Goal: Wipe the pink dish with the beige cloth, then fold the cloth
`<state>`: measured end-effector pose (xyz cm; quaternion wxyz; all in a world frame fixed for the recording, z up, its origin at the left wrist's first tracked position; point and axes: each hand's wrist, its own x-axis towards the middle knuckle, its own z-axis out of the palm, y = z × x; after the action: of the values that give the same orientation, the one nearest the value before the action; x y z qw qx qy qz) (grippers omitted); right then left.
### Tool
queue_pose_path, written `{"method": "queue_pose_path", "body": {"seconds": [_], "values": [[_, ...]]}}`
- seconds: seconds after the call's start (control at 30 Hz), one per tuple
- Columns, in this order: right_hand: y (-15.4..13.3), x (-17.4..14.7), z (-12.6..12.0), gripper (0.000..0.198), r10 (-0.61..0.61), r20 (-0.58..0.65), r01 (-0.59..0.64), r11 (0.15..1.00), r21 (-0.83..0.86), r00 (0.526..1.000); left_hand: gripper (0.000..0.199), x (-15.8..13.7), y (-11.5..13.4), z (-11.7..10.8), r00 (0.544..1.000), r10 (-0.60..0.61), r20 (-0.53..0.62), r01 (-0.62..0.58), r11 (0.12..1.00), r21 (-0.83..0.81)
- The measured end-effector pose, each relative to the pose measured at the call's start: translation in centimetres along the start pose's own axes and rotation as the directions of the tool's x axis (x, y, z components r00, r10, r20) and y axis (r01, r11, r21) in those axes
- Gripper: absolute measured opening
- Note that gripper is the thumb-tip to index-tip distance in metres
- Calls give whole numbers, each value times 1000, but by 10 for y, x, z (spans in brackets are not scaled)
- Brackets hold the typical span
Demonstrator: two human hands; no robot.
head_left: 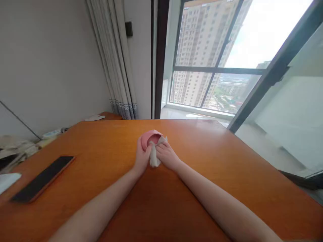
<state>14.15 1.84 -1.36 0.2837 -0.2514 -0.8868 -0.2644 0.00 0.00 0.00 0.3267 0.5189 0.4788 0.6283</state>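
From where I stand, the person has both hands out over the wide orange-brown wooden table (227,148), midway between its left and right sides and nearer the far edge than the near one. Between those hands is a small, rounded pink bowl (147,137), tipped so that its hollow faces back toward the person; whether it touches the wood I can't tell from here.

The left hand (142,156) is clamped on the bowl's left side, fingers around the outer wall and thumb up by the opening. The right hand (167,155) is closed on a crumpled whitish cloth or tissue (154,158), pressing it at the right part of the rim, while a loose end hangs down between the two hands.

I'd judge the step in hand to be wiping the bowl, around its lip or just inside. To my eye, any further stroke calls for a steady left grip, with the bowl turned a little so fresh surface meets the cloth, and the right fingers keeping that loose end gathered.

Off toward the table's left edge, well apart from the work, lies a flat black phone (43,179) with a reddish rim, set aslant and pointing roughly at the far left corner.
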Motion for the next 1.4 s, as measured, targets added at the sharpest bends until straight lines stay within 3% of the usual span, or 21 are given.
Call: {"method": "queue_pose_path", "body": {"seconds": [0.23, 0.33, 0.4, 0.53, 0.63, 0.77, 0.93, 1.03, 1.17, 1.3, 1.4], "values": [[0, 6, 1, 14, 164, 24, -161, 984, -73, 986, 51, 17, -3, -14, 1000, 24, 14, -25, 996, 82], [-4, 3, 4, 14, 207, -10, -207, 976, -62, 978, 70, 9, -9, -7, 999, 27, -41, -27, 1000, -1], [-7, 2, 6, 15, 218, -24, -218, 975, -33, 976, 70, 3, -12, -1, 999, 24, -30, -26, 997, -76], [-8, 3, 5, 14, 187, 35, -188, 982, 29, 982, 43, 6, -15, -3, 999, 6, -41, -7, 1000, -25], [0, 5, -2, 16, 141, 56, -143, 989, 45, 988, 37, 18, -14, -12, 998, 64, -25, -63, 998, 26], [9, 4, -10, 18, 104, 83, -106, 994, 21, 991, 45, 22, -11, -17, 995, 86, 48, -87, 996, 32], [-2, 4, -11, 13, 166, 89, -165, 986, -18, 982, 72, 5, -7, -5, 998, 65, -13, -65, 998, -27], [-8, 8, -11, 12, 165, 105, -168, 986, 13, 981, 56, 4, -9, -3, 999, 27, -31, -28, 999, -41], [3, 9, -13, 16, 43, 158, -50, 998, 38, 986, 41, 16, -15, -12, 998, 58, 10, -58, 998, 6], [15, 2, -12, 17, 44, 146, -48, 999, 25, 988, 53, 16, -17, -15, 983, 157, 98, -164, 984, 75], [8, 0, -6, 15, 101, 100, -104, 994, 35, 990, 67, 6, -17, -7, 992, 124, 35, -124, 992, 2]]}}
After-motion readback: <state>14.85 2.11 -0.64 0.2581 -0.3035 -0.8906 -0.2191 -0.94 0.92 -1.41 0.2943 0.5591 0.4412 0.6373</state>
